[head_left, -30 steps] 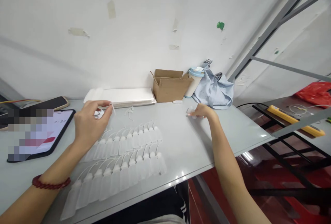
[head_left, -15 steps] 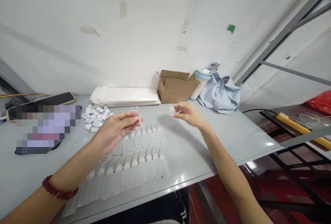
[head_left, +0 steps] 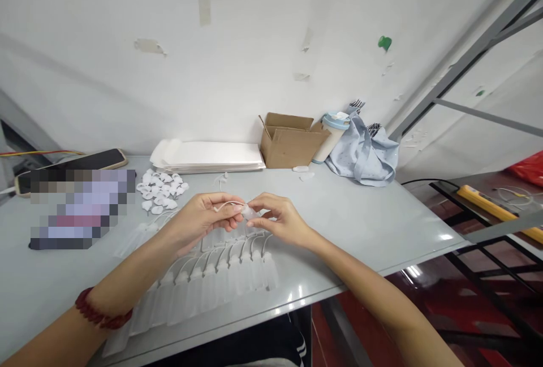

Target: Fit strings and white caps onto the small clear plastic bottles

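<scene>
Near the middle of the table my two hands meet. My left hand [head_left: 218,214] pinches a thin, curved white cord [head_left: 229,203] between thumb and fingers. Opposite it, my right hand [head_left: 278,217] grips a small translucent white piece [head_left: 250,212], which touches the cord's end at my left fingertips; the exact join is hidden. Below my hands lie rows of translucent sleeves [head_left: 212,293], side by side, each with a thin curved white tail. Left of my left hand is a pile of small white pieces [head_left: 159,189].
White flat sheets [head_left: 212,155] are stacked along the wall beside an open cardboard box [head_left: 288,149]. Behind stand a white cup with a blue lid [head_left: 333,135] and a light blue cloth bag [head_left: 365,158]. Two small translucent pieces [head_left: 306,176] lie before the box. A phone [head_left: 97,162] lies far left.
My right hand has come left and down from near the box, bringing the translucent piece to my left fingertips. My left hand has shifted slightly right.
</scene>
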`<state>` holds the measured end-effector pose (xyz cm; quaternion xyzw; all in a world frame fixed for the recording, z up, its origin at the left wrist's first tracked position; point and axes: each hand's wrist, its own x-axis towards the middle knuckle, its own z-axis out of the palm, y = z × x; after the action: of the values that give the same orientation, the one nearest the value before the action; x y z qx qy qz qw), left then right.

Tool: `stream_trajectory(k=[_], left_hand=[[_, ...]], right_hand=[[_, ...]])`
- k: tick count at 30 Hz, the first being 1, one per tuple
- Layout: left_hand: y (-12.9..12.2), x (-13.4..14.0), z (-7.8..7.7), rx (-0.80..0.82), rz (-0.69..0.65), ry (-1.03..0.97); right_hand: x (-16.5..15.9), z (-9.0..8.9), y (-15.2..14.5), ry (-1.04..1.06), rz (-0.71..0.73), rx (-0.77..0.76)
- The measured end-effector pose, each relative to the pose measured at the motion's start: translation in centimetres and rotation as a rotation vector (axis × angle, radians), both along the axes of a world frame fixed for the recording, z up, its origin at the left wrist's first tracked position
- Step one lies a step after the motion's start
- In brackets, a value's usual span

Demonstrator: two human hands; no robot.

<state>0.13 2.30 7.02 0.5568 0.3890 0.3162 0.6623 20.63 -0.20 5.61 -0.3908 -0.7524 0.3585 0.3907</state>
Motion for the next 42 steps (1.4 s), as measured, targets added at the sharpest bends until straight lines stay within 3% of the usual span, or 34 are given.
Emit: stream_trajectory(k=[4, 10, 13, 16, 19, 24, 27, 32, 36, 42], left_hand=[[-0.6, 0.5, 0.6, 0.237, 0.007, 0.128], [-1.3, 0.8, 1.0, 0.643, 0.131, 0.404], [-1.3, 0.8, 0.8, 0.690, 0.134, 0.467], [-1.2, 0.7, 0.8, 0.603, 0.097, 0.454], [-1.1, 0.5, 0.8, 0.640, 0.096, 0.439], [-1.2, 0.8, 0.3, 1.246, 0.221, 0.455], [-1.0, 1.4, 0.0, 1.440, 0.153, 0.454], [-0.5, 2.2, -0.4, 1.541, 0.056, 0.493], [-1.1, 2.5, 0.2, 1.589, 0.034, 0.522], [-4.2, 4.0, 0.6, 1.557, -0.182, 0.602]], right_hand=[[-0.1, -0.1, -0.1, 0.008, -0.011, 0.013], [0.0, -0.8, -0.3, 0.061, -0.058, 0.000], [-0.1, -0.9, -0.5, 0.021, -0.043, 0.056], [-0.2, -0.5, -0.7, 0.000, -0.019, 0.079], [-0.3, -0.1, -0.5, 0.145, 0.003, -0.084], [0.2, 0.3, 0.4, 0.480, 0.048, -0.414], [0.5, 0.5, 0.6, 0.569, 0.091, -0.509], [0.6, 1.1, 0.6, 0.634, 0.171, -0.601], [2.1, 1.5, 1.5, 0.507, 0.192, -0.572], [6.2, 1.9, 4.2, 0.435, -0.217, -0.346]])
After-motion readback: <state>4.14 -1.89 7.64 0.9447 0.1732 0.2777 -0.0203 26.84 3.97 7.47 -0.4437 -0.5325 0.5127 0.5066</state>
